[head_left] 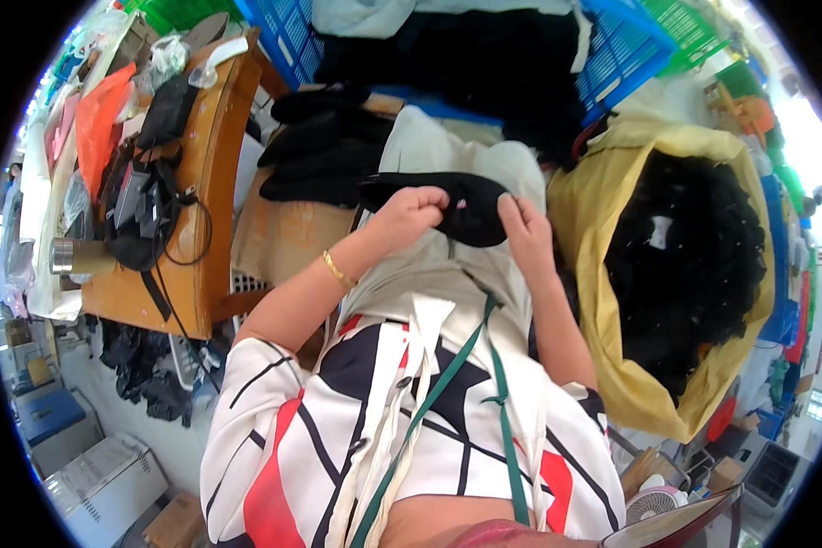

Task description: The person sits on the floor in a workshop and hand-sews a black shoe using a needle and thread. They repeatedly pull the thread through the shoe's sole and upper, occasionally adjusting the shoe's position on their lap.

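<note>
A black, soft-looking oval piece of fabric [477, 222] lies stretched between my hands above my lap; its exact kind I cannot make out. My left hand [413, 212] is closed on its near edge left of the middle, fingers curled in. At its right end my right hand [526, 230] grips the edge, thumb on top. A small pale spot shows on the fabric between the hands. Beneath it a light grey apron [416, 142] covers my legs. Just left of my knees, similar black pieces [315, 155] are stacked on a brown cardboard box [288, 239].
To the right stands a yellow sack [598, 338] filled with black pieces. Ahead is a blue plastic crate [626, 59] holding black fabric. On the left a wooden table [212, 164] carries a metal tumbler [64, 257], a black bag and cords. A fan [656, 502] sits lower right.
</note>
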Demonstrator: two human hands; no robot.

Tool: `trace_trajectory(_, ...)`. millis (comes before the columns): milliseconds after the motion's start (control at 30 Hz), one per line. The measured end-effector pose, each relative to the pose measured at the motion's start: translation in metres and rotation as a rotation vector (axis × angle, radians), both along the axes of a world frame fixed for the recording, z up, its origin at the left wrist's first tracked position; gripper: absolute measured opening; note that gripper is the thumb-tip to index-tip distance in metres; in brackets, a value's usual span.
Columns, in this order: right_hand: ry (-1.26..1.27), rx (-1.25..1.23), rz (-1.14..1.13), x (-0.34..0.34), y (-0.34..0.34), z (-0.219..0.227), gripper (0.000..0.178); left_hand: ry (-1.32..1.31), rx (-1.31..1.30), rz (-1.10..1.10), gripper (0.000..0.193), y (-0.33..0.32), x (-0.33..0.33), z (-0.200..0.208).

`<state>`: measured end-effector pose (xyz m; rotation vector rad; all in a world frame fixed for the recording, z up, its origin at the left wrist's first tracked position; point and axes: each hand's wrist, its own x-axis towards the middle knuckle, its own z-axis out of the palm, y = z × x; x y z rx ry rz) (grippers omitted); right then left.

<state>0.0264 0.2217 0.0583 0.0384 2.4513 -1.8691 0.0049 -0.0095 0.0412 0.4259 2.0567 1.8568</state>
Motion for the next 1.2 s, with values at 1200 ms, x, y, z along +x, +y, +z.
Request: trace_trajectory(1200,-0.300,-0.461,-0.214,0.058,0.055,-0.034,0.035,0.009,0.044,-0.075,0.013,0.058,0.002,0.015)
